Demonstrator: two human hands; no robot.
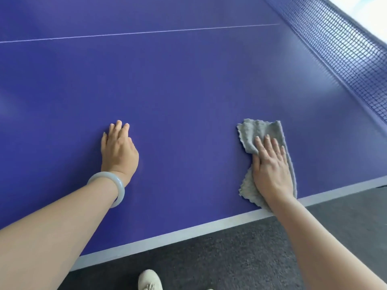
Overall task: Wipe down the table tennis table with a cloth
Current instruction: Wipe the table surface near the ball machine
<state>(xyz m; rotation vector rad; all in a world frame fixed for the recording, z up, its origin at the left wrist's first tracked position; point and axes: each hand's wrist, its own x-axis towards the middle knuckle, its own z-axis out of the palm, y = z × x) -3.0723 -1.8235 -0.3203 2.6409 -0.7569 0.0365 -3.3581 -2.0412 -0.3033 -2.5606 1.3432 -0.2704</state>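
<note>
Nearest to you, one pale shoe [149, 280] stands on the dark grey floor [230, 254], near the white edge stripe [167, 235] of the blue table [188, 91]. Your right hand [271, 170] lies flat on the grey cloth [257, 130], fingers straight, pressing it down without grasping it. The cloth is close to the near edge, on the side toward the net, and its lower corner reaches the stripe. Your left hand [118, 149] rests flat on the bare surface, relaxed, holding nothing, well apart from the cloth. A pale bangle [111, 186] sits on this wrist. Farther away, a thin white line [146, 32] crosses the table, and the dark net [343, 51] stands at the right.
</note>
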